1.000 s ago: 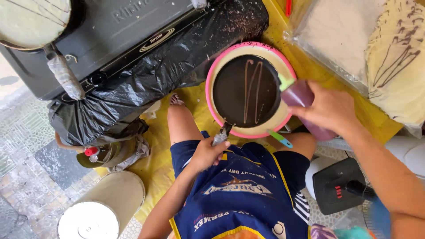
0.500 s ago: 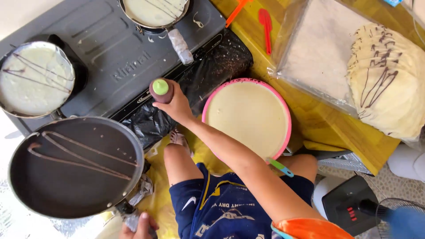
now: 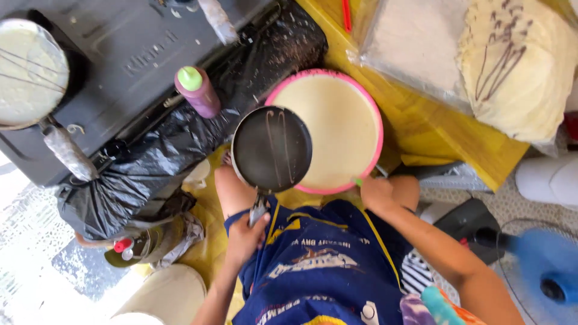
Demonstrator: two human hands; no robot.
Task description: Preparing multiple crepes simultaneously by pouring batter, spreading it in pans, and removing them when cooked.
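From the head view, your left hand (image 3: 244, 236) is clenched on the handle of the small dark pan (image 3: 272, 148), which has come over from the stove side to hang above the near edge of the pink-rimmed basin of batter (image 3: 337, 129). Your right hand (image 3: 376, 192) has let go of the purple squeeze bottle (image 3: 197, 91), now standing on the black stove (image 3: 120, 66), and grips a small green-tipped tool at the basin's rim; so the chocolate lines are down and the pan sits ready over the batter
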